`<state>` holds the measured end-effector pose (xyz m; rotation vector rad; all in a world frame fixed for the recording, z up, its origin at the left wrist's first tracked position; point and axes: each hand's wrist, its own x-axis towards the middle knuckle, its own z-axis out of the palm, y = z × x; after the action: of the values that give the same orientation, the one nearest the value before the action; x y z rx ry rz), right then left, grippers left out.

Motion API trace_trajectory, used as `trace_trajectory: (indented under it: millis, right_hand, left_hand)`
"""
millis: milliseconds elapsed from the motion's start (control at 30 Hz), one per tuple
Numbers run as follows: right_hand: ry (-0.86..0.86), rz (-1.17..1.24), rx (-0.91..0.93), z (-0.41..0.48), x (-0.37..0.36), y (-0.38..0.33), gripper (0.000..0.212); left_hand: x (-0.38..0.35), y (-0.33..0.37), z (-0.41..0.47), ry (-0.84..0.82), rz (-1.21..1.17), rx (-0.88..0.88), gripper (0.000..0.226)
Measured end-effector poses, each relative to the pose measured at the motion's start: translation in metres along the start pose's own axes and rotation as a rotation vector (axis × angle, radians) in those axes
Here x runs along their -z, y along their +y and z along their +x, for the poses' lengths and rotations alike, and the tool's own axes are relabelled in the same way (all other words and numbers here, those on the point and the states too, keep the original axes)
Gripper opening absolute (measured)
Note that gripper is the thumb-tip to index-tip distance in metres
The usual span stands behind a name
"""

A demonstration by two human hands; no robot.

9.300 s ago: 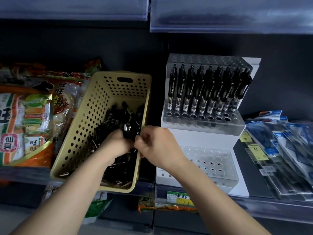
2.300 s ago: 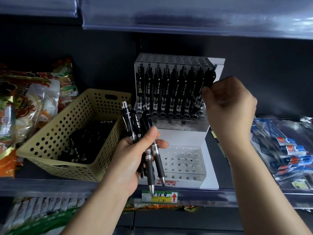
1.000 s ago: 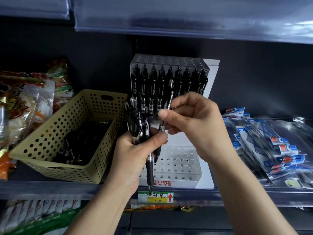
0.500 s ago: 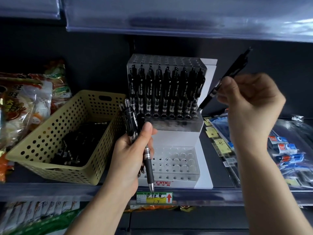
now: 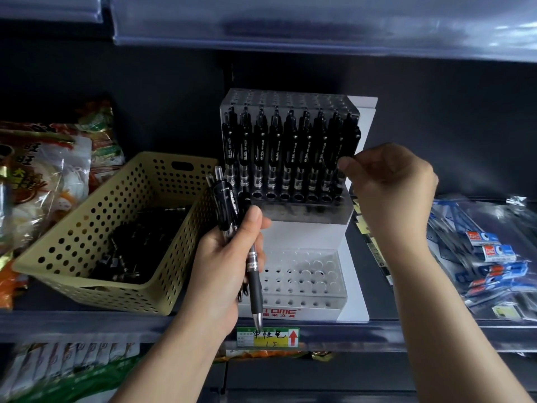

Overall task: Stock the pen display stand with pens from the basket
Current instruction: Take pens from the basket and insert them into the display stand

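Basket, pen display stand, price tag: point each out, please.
basket (image 5: 96, 216): head view, perforated left wall.
pen display stand (image 5: 305, 234): head view, white front between tiers.
price tag (image 5: 276, 338): head view, yellow middle.

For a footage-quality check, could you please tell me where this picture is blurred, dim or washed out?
Head view: dim, the shelf back nearly black; lower-left snack packets smear with blur; the upper shelf rail shows pale glare; pens in the left hand look sharp.

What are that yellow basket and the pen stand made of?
Yellow basket: likely moulded plastic, matte, with even round holes and a cut-out handle. Pen stand: tiers look like clear glossy acrylic, as pens show through; the white body may be plastic or card.
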<state>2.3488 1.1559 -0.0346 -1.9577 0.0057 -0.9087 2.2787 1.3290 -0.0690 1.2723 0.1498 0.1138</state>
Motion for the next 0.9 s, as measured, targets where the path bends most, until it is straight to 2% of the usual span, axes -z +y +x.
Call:
trace_trajectory:
  millis: [300,467,567,600,667,733,767,833,900]
  right_hand:
    - [-0.032,-0.086,-0.032,0.000,0.000,0.001,0.017]
    - [-0.017,-0.120,-0.043,0.000,0.000,-0.001,0.021]
    - [0.091,-0.061,0.089,-0.008,0.002,-0.016,0.023]
    - [0.075,-0.055,0.146,-0.011,0.002,-0.023,0.022]
    - [-0.156,-0.060,0.137,-0.019,-0.001,-0.039,0.030]
    - [-0.547,-0.025,0.001,-0.029,-0.007,-0.051,0.035]
    - [-0.690,0.034,-0.069,-0.034,-0.009,-0.054,0.032]
    - [-0.777,0.139,-0.132,-0.040,-0.014,-0.055,0.029]
    - [-0.726,0.216,-0.164,-0.040,-0.017,-0.055,0.026]
  left_hand:
    - [0.002,0.001,0.000,0.004,-0.018,0.011,0.039]
    - [0.003,0.003,0.000,-0.038,-0.047,0.056,0.025]
    - [0.003,0.005,-0.002,-0.067,-0.023,0.053,0.025]
    - [0.003,0.006,-0.003,-0.076,-0.011,0.045,0.024]
    - [0.000,0.008,-0.005,-0.085,0.022,0.018,0.023]
    - [-0.001,0.010,-0.006,-0.085,0.035,-0.017,0.019]
    - [-0.001,0.010,-0.007,-0.082,0.038,-0.034,0.020]
    - [0.002,0.010,-0.006,-0.053,0.055,-0.061,0.027]
    - [0.006,0.012,-0.004,-0.010,0.075,-0.070,0.029]
